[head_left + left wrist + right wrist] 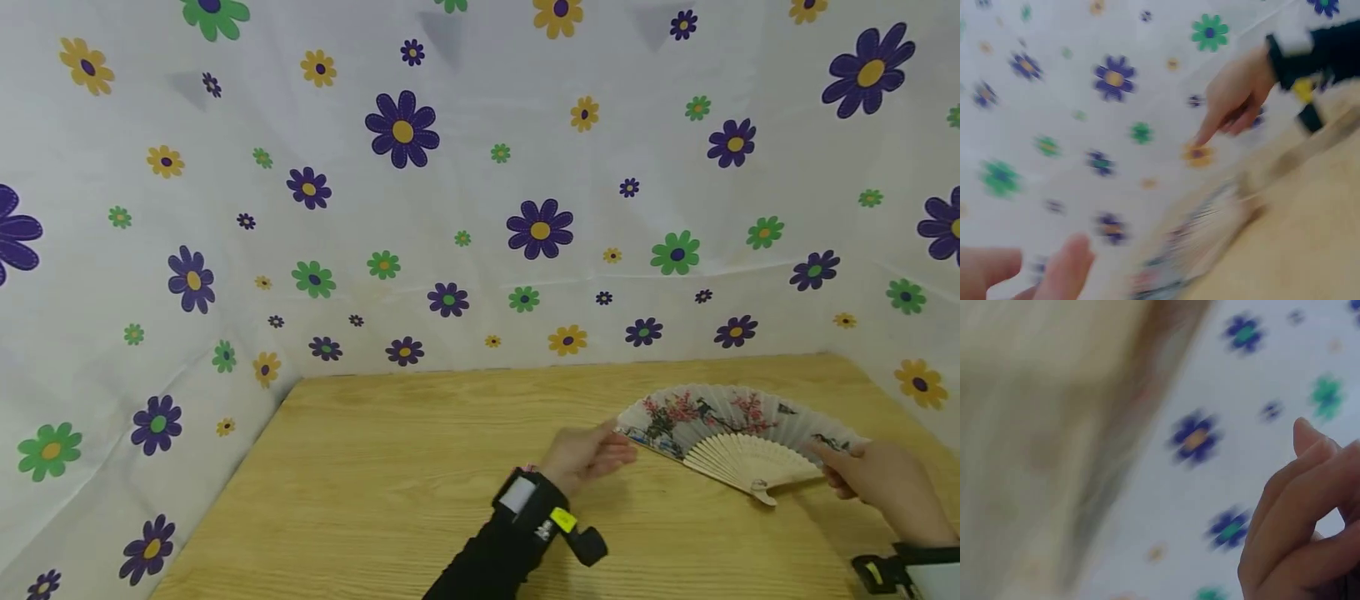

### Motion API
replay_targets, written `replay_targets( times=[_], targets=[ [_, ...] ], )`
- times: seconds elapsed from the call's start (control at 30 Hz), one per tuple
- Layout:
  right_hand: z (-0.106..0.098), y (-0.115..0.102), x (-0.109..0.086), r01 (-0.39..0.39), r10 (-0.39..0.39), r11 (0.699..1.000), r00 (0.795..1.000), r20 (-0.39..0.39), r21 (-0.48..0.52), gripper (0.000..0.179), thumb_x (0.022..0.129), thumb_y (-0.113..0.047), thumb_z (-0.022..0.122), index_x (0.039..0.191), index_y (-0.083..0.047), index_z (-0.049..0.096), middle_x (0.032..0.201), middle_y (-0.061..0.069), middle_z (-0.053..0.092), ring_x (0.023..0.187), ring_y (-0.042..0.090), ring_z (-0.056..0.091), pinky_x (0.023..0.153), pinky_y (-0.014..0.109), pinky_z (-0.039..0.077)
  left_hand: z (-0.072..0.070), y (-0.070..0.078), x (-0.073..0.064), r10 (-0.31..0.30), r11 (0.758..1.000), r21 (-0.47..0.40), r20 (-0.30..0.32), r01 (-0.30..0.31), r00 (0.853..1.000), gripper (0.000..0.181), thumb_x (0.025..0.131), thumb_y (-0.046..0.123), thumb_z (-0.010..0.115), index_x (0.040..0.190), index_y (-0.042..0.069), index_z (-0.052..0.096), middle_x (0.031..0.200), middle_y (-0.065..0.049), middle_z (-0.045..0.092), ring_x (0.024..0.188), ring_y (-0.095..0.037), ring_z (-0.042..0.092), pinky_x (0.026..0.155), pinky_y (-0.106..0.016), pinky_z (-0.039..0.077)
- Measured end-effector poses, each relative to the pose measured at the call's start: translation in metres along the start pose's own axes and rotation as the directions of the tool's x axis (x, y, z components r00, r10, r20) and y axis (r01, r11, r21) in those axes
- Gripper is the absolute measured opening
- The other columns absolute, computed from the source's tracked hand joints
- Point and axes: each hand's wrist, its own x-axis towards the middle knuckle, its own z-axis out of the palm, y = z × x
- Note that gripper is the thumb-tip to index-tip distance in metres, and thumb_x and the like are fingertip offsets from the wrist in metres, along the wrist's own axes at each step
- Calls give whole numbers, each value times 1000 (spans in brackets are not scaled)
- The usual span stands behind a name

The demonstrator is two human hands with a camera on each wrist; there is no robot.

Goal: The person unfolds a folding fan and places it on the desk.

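A folding fan [738, 446] lies spread on the wooden table, its pale leaf painted with pink blossoms and birds, its ribs meeting near the front. At its left tip is my left hand [588, 457], whose outstretched fingers overlap the edge in the head view; contact is unclear. My right hand [885, 479] hovers by the fan's right end, index finger extended and the others loosely bent. Seen from the left wrist, that right hand [1238, 97] is above the blurred fan [1200, 240] with nothing in it. Loosely bent fingers [1300, 512] appear in the right wrist view.
The wooden table [390, 483] runs back to a white cloth [465, 192] printed with purple, green and yellow flowers, which also hangs along both sides. Each wrist carries a dark strap [528, 504].
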Motion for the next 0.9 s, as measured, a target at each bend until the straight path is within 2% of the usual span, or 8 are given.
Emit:
replay_targets(
  times=[0.07, 0.17, 0.27, 0.37, 0.53, 0.7, 0.8, 0.9],
  targets=[
    [13, -43, -15, 98, -98, 995, 995, -14, -9, 64, 95, -56, 42, 58, -9, 63, 53, -2, 58, 51, 15, 53, 53, 28, 40, -35, 20, -15, 123, 984, 135, -9, -121, 992, 41, 95, 32, 57, 106, -6, 68, 96, -18, 73, 69, -6, 69, 63, -17, 57],
    [49, -113, -39, 208, -209, 978, 978, 14, 32, 55, 92, -49, 56, 58, -7, 64, 52, 0, 61, 46, 14, 56, 47, 24, 40, -84, 46, -41, 275, 917, 318, -65, -242, 959, 39, 94, 32, 58, 102, -3, 70, 89, -14, 73, 72, -11, 70, 69, -25, 59],
    [93, -173, -61, 305, -305, 952, 952, 23, 16, 51, 85, -41, 68, 47, -10, 54, 43, -5, 50, 38, 8, 46, 41, 18, 31, -121, 64, -68, 342, 880, 394, -140, -265, 929, 34, 94, 31, 59, 101, -1, 71, 87, -11, 73, 74, -13, 70, 72, -28, 60],
    [134, -215, -78, 400, -400, 915, 916, 7, -44, 59, 78, -38, 75, 42, -15, 34, 41, -11, 26, 38, 3, 24, 41, 16, 14, -144, 79, -91, 363, 881, 392, -202, -265, 910, 33, 94, 30, 59, 107, 1, 69, 92, -9, 73, 78, -12, 70, 75, -26, 59],
    [175, -248, -95, 438, -447, 871, 895, 11, -222, 65, 73, -42, 79, 44, -16, 26, 50, -9, 18, 45, 5, 17, 42, 18, 11, -173, 94, -126, 431, 883, 335, -306, -328, 849, 42, 94, 36, 58, 115, 1, 65, 90, 3, 73, 84, -8, 70, 77, -20, 57],
    [196, -257, -92, 377, -392, 863, 920, 27, -336, 51, 69, -45, 80, 47, -10, 51, 53, -1, 47, 48, 10, 45, 42, 26, 39, -193, 98, -149, 513, 859, 210, -378, -468, 771, 24, 96, 30, 56, 98, 13, 73, 81, 9, 72, 78, -5, 70, 71, -16, 57],
    [204, -258, -85, 359, -372, 873, 928, 23, -330, 45, 68, -41, 82, 52, -8, 55, 56, 1, 53, 52, 12, 50, 46, 32, 48, -194, 99, -150, 521, 851, 165, -385, -498, 762, 20, 96, 28, 56, 88, 24, 74, 78, 9, 72, 75, -5, 70, 70, -15, 57],
    [209, -259, -80, 364, -374, 882, 927, 23, -301, 42, 68, -33, 82, 51, -9, 52, 56, 0, 49, 51, 11, 45, 43, 30, 46, -190, 100, -145, 506, 862, 195, -376, -467, 776, 20, 95, 30, 57, 92, 20, 74, 78, 9, 71, 75, -6, 69, 71, -16, 57]
  ],
)
